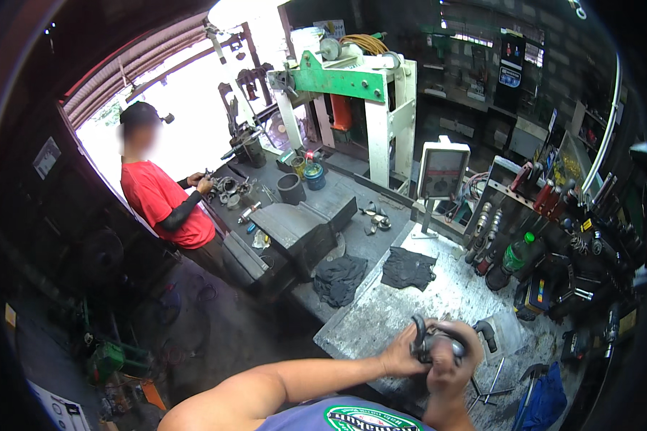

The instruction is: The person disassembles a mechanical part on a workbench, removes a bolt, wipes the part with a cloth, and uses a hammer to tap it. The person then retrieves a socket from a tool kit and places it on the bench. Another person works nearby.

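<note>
PLACE: workshop | bench vise (291, 228) | green-and-white press frame (341, 82) | racked red-handled tools (543, 196) | dim wall (564, 82), apparently block

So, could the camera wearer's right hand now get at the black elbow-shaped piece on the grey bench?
Probably yes: the elbow-shaped piece lies close beside the right hand, nothing visibly between, though that hand holds a dark metal part.

Blue-purple shirt (302, 414), round green, white and black emblem (374, 419), bare left hand (404, 358), bare right hand (453, 372)

Glossy metal part (427, 346), matt cloth rag (407, 269)
</note>
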Available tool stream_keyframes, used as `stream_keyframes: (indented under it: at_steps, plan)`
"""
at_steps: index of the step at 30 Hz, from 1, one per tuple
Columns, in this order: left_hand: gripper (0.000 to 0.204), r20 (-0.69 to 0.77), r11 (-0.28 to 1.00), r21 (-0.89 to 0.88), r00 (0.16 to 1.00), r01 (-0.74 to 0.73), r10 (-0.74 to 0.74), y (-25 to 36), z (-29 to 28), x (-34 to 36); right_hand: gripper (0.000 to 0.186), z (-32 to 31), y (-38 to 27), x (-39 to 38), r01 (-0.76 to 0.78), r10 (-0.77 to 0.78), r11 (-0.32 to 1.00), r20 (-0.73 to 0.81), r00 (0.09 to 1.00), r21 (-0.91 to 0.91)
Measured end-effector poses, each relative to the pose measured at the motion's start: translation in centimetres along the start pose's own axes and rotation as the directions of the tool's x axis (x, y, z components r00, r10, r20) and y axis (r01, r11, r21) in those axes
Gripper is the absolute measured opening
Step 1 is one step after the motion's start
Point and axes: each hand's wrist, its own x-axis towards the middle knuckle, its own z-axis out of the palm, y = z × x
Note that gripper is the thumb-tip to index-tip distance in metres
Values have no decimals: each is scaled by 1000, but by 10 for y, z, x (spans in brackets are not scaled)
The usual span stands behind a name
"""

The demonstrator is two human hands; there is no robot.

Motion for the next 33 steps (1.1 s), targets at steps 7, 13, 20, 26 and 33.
stream_keyframes:
  at_steps: [7,13,20,26,33]
  plan:
    - [100,125,980,-183,990,83,-60,-1,3,1,31,-33,47,38,-343,-62,837,697,715,427]
    - [105,101,978,-198,994,63,-44,-4,-2,7,35,-24,34,31,-230,-113,869,628,770,439]
    - [102,-153,979,68,968,-192,200,0,9,-6,28,-33,19,-4,50,-76,996,406,911,74]
    - [100,260,904,-403,965,142,-35,-24,-7,18,58,-28,57,67,-604,-397,650,884,248,461]
    - [101,-131,984,-167,988,61,-83,10,18,-10,18,-9,-6,-28,-225,225,974,-129,966,15]
